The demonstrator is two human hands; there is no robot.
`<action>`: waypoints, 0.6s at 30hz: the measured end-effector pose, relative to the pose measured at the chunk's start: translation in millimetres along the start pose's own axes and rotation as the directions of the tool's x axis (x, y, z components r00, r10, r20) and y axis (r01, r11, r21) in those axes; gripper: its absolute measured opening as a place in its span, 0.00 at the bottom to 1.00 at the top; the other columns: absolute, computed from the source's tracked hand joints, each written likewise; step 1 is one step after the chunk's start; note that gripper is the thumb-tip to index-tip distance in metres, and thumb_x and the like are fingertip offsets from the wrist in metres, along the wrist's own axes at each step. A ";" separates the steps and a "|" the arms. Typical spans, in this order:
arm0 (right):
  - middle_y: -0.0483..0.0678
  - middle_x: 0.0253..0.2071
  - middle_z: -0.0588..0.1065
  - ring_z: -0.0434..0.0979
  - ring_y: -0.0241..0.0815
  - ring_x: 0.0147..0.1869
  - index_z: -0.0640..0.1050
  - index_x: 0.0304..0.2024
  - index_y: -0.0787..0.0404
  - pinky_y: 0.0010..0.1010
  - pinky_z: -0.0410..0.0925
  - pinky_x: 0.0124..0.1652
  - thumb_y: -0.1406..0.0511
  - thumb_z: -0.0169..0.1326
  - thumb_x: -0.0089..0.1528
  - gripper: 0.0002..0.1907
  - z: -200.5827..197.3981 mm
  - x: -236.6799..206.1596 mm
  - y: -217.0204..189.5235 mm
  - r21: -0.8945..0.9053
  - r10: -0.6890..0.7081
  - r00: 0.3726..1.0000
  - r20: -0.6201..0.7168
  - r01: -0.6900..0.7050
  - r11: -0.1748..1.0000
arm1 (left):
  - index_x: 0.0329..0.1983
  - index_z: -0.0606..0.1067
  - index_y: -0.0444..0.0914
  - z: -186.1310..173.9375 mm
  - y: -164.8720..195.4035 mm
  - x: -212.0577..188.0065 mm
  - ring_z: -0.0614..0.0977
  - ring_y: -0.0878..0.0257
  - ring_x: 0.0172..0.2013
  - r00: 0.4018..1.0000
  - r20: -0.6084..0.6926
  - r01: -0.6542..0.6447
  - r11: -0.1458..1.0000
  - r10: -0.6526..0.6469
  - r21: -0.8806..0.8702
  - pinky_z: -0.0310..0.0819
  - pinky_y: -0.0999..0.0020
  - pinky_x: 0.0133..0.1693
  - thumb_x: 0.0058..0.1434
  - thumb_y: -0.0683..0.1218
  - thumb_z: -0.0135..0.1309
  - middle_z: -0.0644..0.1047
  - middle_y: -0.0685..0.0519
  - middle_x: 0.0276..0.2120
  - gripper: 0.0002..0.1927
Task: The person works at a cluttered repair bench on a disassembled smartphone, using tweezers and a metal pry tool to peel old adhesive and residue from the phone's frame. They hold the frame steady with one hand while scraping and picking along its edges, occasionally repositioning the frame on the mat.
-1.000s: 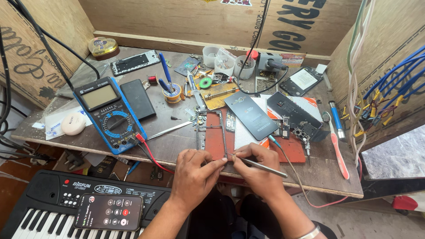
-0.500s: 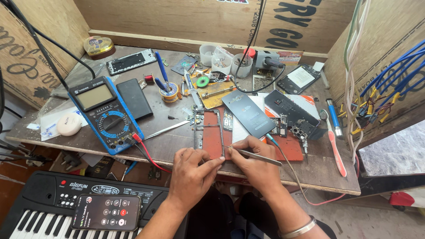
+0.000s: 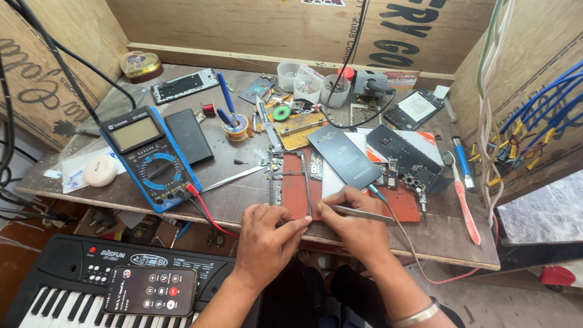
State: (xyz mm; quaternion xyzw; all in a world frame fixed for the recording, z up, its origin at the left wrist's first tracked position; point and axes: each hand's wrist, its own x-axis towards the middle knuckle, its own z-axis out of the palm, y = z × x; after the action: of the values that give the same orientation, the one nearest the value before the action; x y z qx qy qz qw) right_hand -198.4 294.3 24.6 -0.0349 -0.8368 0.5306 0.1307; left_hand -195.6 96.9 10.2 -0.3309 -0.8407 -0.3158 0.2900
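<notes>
My left hand (image 3: 266, 242) rests at the near edge of the workbench, index finger stretched toward the bottom of a bare phone frame (image 3: 290, 185) lying on a red mat (image 3: 401, 203). My right hand (image 3: 354, 225) grips metal tweezers (image 3: 363, 214), the tips pointing left at the frame's lower corner, close to my left fingertip. A dark phone back cover (image 3: 344, 157) lies just beyond my right hand. A phone circuit board (image 3: 316, 165) sits between frame and cover.
A blue multimeter (image 3: 149, 158) with red and black leads lies left, beside a black phone (image 3: 189, 136) and loose tweezers (image 3: 232, 178). Small cups (image 3: 306, 84), solder spool (image 3: 237, 129), a toothbrush (image 3: 463, 200), opened phone parts (image 3: 404, 155) crowd the bench. Below: a keyboard (image 3: 73, 285) with a phone (image 3: 150, 291).
The hands have stayed at the frame's lower end; the left index finger and tweezer tips have closed in slightly on each other. The view has shifted a little.
</notes>
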 end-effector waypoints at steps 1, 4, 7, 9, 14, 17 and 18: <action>0.45 0.28 0.85 0.84 0.29 0.32 0.83 0.32 0.64 0.23 0.74 0.34 0.64 0.66 0.54 0.09 -0.1 -0.4 0.1 0.000 0.001 1.000 -0.023 -0.001 1.000 | 0.43 0.83 0.47 0.0 0.1 -0.1 0.75 0.60 0.39 1.000 0.002 -0.003 1.000 0.003 0.004 0.64 0.55 0.49 0.57 0.46 0.63 0.73 0.59 0.33 0.10; 0.45 0.28 0.85 0.84 0.28 0.31 0.84 0.32 0.63 0.23 0.74 0.33 0.64 0.66 0.54 0.09 0.2 -0.9 -0.3 0.012 0.012 1.000 -0.025 -0.011 1.000 | 0.43 0.83 0.47 -0.1 -0.2 0.5 0.75 0.60 0.38 1.000 0.004 -0.004 1.000 0.004 0.008 0.64 0.54 0.49 0.57 0.45 0.63 0.73 0.58 0.32 0.10; 0.47 0.26 0.84 0.81 0.30 0.30 0.84 0.29 0.65 0.24 0.73 0.32 0.64 0.68 0.53 0.10 -1.3 -0.5 -0.9 -0.005 0.013 1.000 0.006 -0.013 1.000 | 0.43 0.83 0.47 -0.6 0.6 0.1 0.75 0.60 0.38 1.000 0.001 -0.002 1.000 0.002 0.001 0.64 0.55 0.48 0.57 0.45 0.63 0.73 0.58 0.33 0.10; 0.47 0.26 0.84 0.81 0.30 0.30 0.84 0.31 0.64 0.25 0.72 0.32 0.63 0.67 0.54 0.10 1.4 0.8 -1.8 0.001 0.036 0.999 -0.023 -0.036 0.999 | 0.43 0.83 0.47 -0.9 0.2 0.7 0.75 0.60 0.38 1.000 -0.005 -0.008 1.000 0.008 0.006 0.64 0.55 0.49 0.57 0.45 0.63 0.73 0.58 0.33 0.10; 0.46 0.27 0.84 0.83 0.29 0.31 0.84 0.32 0.64 0.23 0.73 0.33 0.64 0.65 0.55 0.09 5.1 -0.1 -1.9 0.017 -0.010 0.998 -0.055 0.011 1.000 | 0.42 0.83 0.47 -0.5 1.0 0.6 0.75 0.60 0.38 1.000 -0.005 -0.006 1.000 0.006 0.003 0.64 0.55 0.49 0.57 0.46 0.63 0.73 0.59 0.32 0.10; 0.46 0.27 0.84 0.84 0.30 0.30 0.84 0.31 0.64 0.23 0.74 0.33 0.65 0.66 0.55 0.08 4.9 0.9 -1.1 0.021 -0.004 0.999 -0.041 0.005 1.000 | 0.42 0.83 0.47 -0.1 0.9 1.1 0.75 0.61 0.37 1.000 -0.006 0.000 1.000 0.000 -0.009 0.64 0.55 0.47 0.57 0.46 0.64 0.73 0.58 0.32 0.09; 0.46 0.27 0.84 0.84 0.30 0.30 0.84 0.32 0.64 0.23 0.74 0.33 0.64 0.66 0.55 0.08 6.1 1.0 -1.0 0.040 0.010 0.999 -0.050 -0.008 0.999 | 0.42 0.83 0.47 -0.1 0.7 1.3 0.75 0.60 0.37 1.000 -0.011 -0.005 1.000 0.005 -0.001 0.65 0.55 0.48 0.57 0.46 0.63 0.73 0.58 0.32 0.09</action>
State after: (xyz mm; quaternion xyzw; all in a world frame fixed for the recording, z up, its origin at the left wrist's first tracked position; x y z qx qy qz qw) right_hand -200.8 288.7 23.2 -0.0494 -0.8224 0.5466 0.1496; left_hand -195.8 97.7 11.3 -0.3315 -0.8381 -0.3174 0.2950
